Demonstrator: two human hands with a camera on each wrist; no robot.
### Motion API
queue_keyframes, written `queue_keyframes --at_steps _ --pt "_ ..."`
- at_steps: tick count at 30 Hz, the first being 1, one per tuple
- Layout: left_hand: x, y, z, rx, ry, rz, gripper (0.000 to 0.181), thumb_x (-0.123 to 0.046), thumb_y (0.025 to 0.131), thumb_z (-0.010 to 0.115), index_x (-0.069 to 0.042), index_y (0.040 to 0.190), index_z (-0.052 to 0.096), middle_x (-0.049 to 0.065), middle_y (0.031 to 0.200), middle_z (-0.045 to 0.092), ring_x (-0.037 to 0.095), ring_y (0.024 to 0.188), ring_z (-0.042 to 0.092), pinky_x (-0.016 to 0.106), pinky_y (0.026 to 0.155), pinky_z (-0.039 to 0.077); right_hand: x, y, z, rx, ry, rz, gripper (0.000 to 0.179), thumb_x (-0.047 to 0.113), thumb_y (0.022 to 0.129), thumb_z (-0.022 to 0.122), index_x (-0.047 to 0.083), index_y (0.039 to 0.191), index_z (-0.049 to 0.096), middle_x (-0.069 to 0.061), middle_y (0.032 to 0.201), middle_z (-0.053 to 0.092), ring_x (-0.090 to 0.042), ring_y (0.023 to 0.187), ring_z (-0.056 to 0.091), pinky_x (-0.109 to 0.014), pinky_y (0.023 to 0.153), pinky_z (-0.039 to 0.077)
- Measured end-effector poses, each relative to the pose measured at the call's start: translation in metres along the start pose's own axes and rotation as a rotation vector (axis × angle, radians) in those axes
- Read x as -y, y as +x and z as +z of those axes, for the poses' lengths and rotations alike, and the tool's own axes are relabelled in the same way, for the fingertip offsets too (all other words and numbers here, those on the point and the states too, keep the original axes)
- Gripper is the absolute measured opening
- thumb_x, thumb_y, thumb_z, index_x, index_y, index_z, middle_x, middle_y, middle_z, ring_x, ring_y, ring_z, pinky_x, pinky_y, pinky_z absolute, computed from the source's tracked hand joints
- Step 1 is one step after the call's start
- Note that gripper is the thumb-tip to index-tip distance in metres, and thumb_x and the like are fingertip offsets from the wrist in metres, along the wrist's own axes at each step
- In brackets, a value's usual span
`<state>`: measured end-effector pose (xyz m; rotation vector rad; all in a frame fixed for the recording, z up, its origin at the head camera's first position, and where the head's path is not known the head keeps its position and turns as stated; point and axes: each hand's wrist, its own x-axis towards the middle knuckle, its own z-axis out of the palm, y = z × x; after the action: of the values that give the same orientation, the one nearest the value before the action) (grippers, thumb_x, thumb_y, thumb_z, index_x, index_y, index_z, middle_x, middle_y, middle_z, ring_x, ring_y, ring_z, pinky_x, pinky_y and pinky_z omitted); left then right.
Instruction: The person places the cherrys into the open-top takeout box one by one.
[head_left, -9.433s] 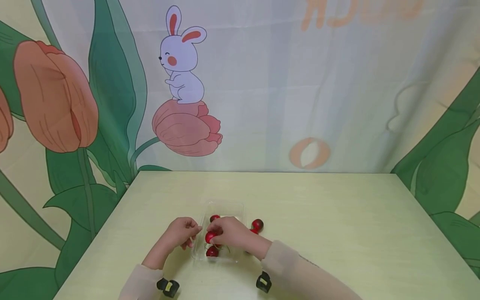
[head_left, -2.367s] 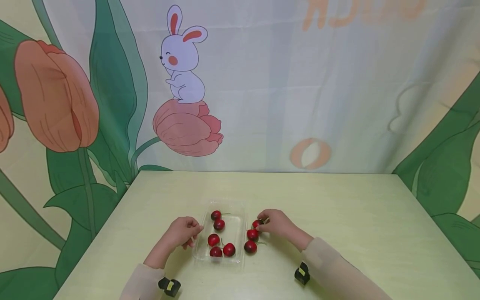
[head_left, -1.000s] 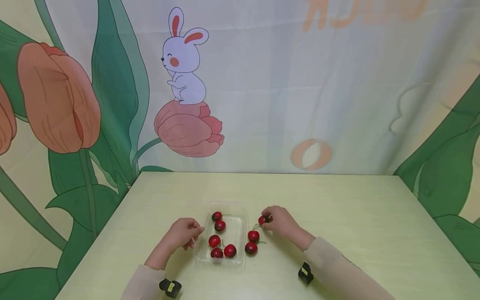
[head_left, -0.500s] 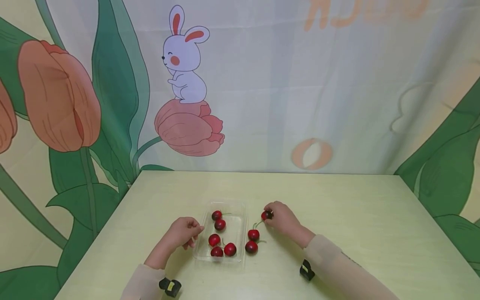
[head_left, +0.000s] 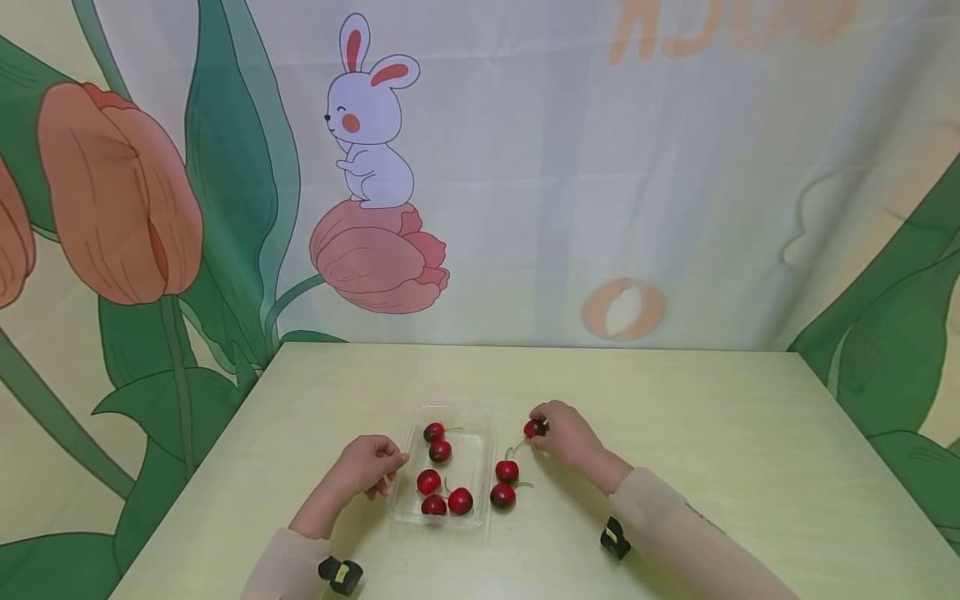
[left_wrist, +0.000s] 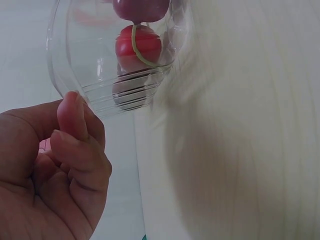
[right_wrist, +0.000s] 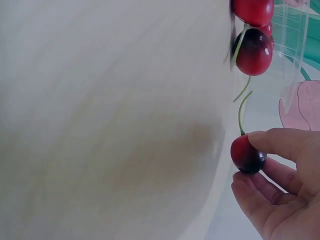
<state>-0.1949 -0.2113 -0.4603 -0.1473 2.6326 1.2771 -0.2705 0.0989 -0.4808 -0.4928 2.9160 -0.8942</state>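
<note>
A clear plastic box (head_left: 480,467) lies on the table with several dark-red cherries (head_left: 428,481) inside. My left hand (head_left: 366,467) pinches the box's left rim between thumb and forefinger; in the left wrist view the fingertips (left_wrist: 73,110) meet the clear wall. To the right of the box, my right hand (head_left: 566,435) holds one cherry (right_wrist: 247,154) between thumb and fingers, its green stem pointing away from the palm. Two loose cherries, an upper one (head_left: 507,471) and a lower one (head_left: 503,497), rest on the table between the box and my right hand.
The pale table (head_left: 712,467) reaches back to a printed curtain (head_left: 510,167) with a rabbit and tulips. A black wrist camera (head_left: 341,575) sits by the left sleeve and another black wrist camera (head_left: 615,538) by the right one.
Earlier my right hand was over the box with a cherry; later it took hold of the farthest loose cherry and drew it up and right, away from the other two. My left hand stayed at the rim.
</note>
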Motion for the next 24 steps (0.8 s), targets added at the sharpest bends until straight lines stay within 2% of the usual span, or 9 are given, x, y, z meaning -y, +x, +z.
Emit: queue_keyframes --at_steps 13,24 --pt "-0.001 0.000 0.000 -0.006 0.014 -0.004 0.017 -0.015 0.101 0.062 -0.003 0.090 0.062 0.004 0.071 0.058 0.012 0.051 0.052 0.021 0.048 0.041 0.010 -0.001 -0.021 -0.016 -0.023 -0.067 0.034 0.000 0.083 0.077 -0.008 0.115 0.070 -0.020 0.105 0.070 -0.028 0.094 0.069 -0.044 0.090 0.058" --pt "-0.002 0.000 0.000 -0.002 0.010 -0.003 0.017 -0.015 0.101 0.062 -0.001 0.092 0.063 0.004 0.072 0.058 0.012 0.051 0.052 0.021 0.048 0.041 0.018 -0.001 -0.030 0.018 0.008 -0.089 0.032 0.001 0.086 0.075 -0.007 0.116 0.070 -0.019 0.107 0.072 -0.028 0.095 0.070 -0.041 0.087 0.059"
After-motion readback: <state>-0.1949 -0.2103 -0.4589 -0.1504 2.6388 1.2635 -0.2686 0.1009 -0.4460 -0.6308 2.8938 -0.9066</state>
